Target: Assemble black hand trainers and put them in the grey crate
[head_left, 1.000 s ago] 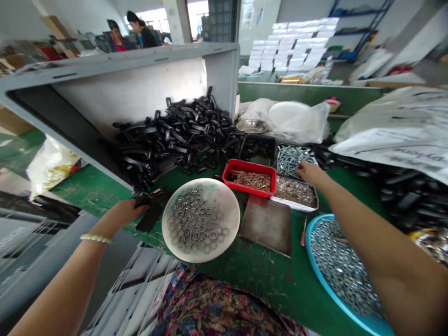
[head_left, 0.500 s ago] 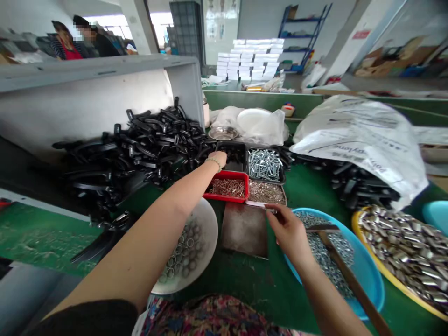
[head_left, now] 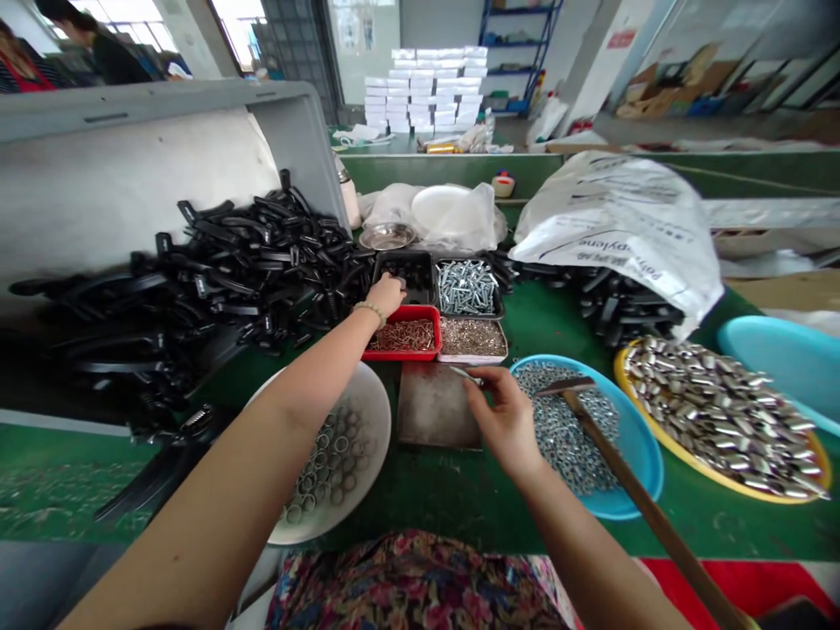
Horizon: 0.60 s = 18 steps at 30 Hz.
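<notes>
My left hand (head_left: 387, 295) reaches to the near left side of a black tray (head_left: 430, 271) of small dark parts. Its fingers are drawn together, with something small and greyish at the tips that I cannot make out. My right hand (head_left: 505, 416) pinches a thin silver bolt (head_left: 465, 374) between thumb and fingers, above the right side of a flat metal plate (head_left: 437, 411). Just beyond the plate are a red tray (head_left: 402, 354) of copper-coloured pins and a tray of tiny metal pieces (head_left: 472, 337). Behind that one, silver bolts (head_left: 467, 289) fill another black tray.
A grey crate (head_left: 321, 131) spills black curved handles (head_left: 262, 254) at left. A white bowl (head_left: 377, 437) holds rings. At right are a blue basin (head_left: 649, 472) of small nuts with a hammer (head_left: 630, 477) across it, a yellow basin (head_left: 656, 424) of metal sleeves, and a plastic bag (head_left: 617, 210).
The view has shifted, so the scene sits further left. My left hand has lifted slightly from the black tray, its fingers now showing. My right hand still pinches the bolt, now over the plate.
</notes>
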{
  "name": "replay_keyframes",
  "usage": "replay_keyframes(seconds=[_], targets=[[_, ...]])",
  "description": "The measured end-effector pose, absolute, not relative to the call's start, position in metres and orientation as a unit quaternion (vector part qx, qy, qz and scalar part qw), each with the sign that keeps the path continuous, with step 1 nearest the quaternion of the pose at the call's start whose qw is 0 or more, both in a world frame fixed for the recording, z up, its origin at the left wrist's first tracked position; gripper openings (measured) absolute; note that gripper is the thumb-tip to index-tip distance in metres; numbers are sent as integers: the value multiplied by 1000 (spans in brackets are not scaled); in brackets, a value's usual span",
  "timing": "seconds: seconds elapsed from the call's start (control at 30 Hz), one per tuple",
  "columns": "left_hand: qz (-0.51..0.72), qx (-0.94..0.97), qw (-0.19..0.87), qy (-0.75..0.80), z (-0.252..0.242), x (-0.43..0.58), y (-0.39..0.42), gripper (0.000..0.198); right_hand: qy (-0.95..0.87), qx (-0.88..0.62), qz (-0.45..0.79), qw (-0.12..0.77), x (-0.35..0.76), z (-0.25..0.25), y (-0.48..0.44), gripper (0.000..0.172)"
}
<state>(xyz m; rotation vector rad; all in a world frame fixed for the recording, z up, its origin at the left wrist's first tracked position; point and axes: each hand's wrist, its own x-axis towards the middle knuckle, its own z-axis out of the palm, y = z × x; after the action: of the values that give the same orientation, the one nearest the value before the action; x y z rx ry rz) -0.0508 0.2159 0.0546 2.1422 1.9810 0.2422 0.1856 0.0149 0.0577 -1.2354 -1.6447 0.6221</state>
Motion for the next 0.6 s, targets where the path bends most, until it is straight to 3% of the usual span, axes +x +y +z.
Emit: replay_keyframes(seconds=[0.4, 0.6], targets=[[51, 764, 206, 610, 58, -8, 253, 19, -648, -542, 245, 475, 203, 56, -6, 13], [157, 751, 194, 612, 47, -13, 250, 34, -637, -544, 224, 498, 210, 53, 2, 14]])
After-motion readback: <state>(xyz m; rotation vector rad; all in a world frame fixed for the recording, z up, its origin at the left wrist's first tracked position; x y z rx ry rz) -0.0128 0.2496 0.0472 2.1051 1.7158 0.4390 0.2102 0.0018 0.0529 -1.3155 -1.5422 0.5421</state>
